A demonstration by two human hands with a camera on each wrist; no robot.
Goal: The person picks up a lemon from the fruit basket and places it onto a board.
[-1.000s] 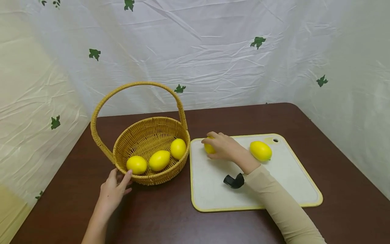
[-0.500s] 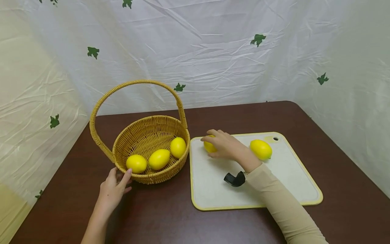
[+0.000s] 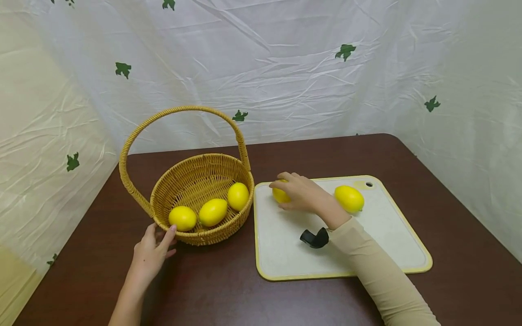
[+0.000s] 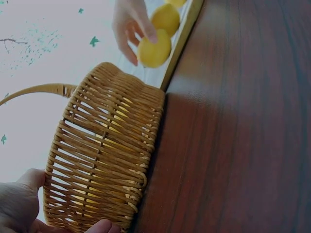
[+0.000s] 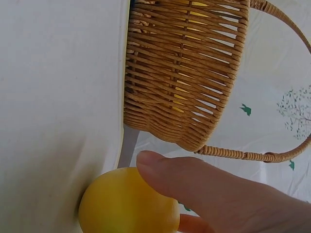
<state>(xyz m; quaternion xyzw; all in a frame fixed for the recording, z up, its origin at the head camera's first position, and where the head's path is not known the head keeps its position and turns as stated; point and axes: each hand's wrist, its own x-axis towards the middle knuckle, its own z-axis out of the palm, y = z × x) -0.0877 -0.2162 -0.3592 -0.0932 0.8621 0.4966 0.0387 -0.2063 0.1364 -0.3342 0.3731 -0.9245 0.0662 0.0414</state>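
Note:
My left hand (image 3: 151,253) grips the near-left side of the wicker basket (image 3: 228,233), thumb on the rim and fingers against the outer wall. Three lemons lie inside the basket, one of them the middle lemon (image 3: 213,213). My right hand (image 3: 303,197) holds another lemon (image 5: 129,204) at the left part of the white cutting board (image 3: 285,253), thumb on one side and fingers round the other. In the right wrist view that lemon sits close against the board. Further right on the board rests a lemon (image 3: 349,198), beside my forearm.
In the left wrist view, a lemon (image 4: 165,19) shows just beyond the held one. A black curved piece (image 3: 314,238) juts from my right cuff over the board. The basket's tall handle (image 3: 183,108) arches above it. A white curtain (image 3: 285,81) hangs behind the dark table (image 3: 212,290).
The view has tipped slightly, so everything sits a little higher in the frame. Both hands keep the same hold on the basket and the lemon.

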